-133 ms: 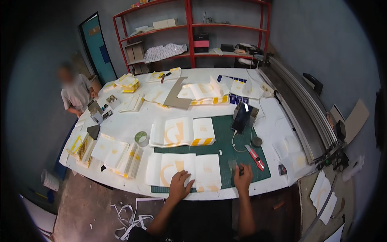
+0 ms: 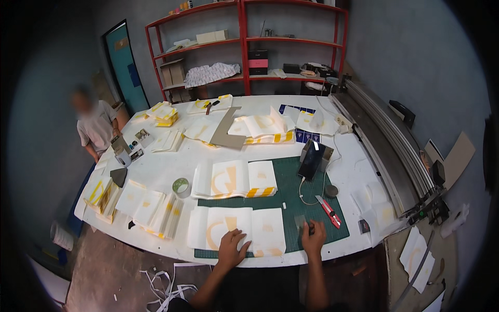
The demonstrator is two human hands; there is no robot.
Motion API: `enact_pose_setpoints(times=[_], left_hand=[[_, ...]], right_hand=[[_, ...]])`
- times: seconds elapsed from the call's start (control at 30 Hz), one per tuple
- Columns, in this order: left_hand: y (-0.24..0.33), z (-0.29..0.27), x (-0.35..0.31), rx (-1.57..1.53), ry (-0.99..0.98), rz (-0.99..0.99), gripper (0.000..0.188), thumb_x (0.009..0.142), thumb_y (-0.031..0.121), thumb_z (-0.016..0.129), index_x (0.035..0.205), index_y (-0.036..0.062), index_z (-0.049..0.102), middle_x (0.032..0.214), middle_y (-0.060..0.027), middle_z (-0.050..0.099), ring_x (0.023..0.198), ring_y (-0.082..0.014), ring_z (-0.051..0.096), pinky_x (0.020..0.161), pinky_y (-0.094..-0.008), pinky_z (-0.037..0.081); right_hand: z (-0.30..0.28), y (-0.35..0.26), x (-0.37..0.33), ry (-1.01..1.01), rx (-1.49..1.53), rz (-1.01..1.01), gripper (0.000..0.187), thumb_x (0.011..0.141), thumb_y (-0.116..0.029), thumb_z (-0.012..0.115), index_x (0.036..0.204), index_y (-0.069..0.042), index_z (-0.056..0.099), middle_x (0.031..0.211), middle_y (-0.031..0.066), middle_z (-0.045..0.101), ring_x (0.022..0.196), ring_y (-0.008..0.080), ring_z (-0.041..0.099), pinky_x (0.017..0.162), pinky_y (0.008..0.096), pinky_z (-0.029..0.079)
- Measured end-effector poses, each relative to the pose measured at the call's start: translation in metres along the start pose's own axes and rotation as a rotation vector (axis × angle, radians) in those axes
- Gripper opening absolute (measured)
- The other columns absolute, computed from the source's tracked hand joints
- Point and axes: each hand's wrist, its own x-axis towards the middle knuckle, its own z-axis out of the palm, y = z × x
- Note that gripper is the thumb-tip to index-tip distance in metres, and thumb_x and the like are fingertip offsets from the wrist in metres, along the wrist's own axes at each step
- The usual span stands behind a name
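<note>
My left hand [image 2: 233,248] lies open, its fingers on the lower edge of a folded white printed sheet [image 2: 267,223] with yellow-orange shapes. To the right, above the green cutting mat [image 2: 291,203], my right hand [image 2: 313,237] is closed, with a small translucent piece [image 2: 300,221] at its fingertips. Something dark also shows between those fingers, too small to name. A red utility knife [image 2: 329,210] rests on the mat beyond this hand. Farther back on the mat sits a pile of similar folded sheets [image 2: 236,179].
A roll of green tape [image 2: 181,187] stands left of the mat, near stacks of printed sheets [image 2: 148,205]. A phone [image 2: 312,158] leans on a stand with a cable. Along the right runs a long metal machine [image 2: 387,151]. Another person [image 2: 96,125] stands at the far left.
The view has tilted up a little, so the table sits lower in the picture. Both hands keep nearly the same places relative to the sheet and mat.
</note>
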Motion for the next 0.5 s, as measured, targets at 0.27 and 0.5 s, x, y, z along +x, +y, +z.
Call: enact_pose_setpoints(times=[0.27,0.5], left_hand=[[0.022,-0.094,0.079,-0.261,0.069,-0.058,0.039,0.082,0.007,0.085,0.117,0.0007,0.070,0.119,-0.0189,0.071,0.118,-0.0367,0.067,0.104,-0.0438,0.050],[0.067,-0.250,0.137,-0.082,0.585,0.422,0.035,0.094,0.026,0.072,0.118,0.0042,0.059,0.126,-0.0232,0.059,0.128,-0.0444,0.055,0.114,-0.0624,0.038]], right_hand=[[-0.015,0.010,0.008,-0.072,0.257,0.287,0.020,0.094,-0.013,0.078,0.109,-0.001,0.071,0.090,0.0044,0.067,0.077,0.0122,0.062,0.068,0.0295,0.050],[-0.121,-0.089,0.093,0.193,0.281,-0.232,0.029,0.093,-0.006,0.072,0.119,0.004,0.064,0.098,0.0101,0.064,0.087,0.0180,0.059,0.083,0.0336,0.049]])
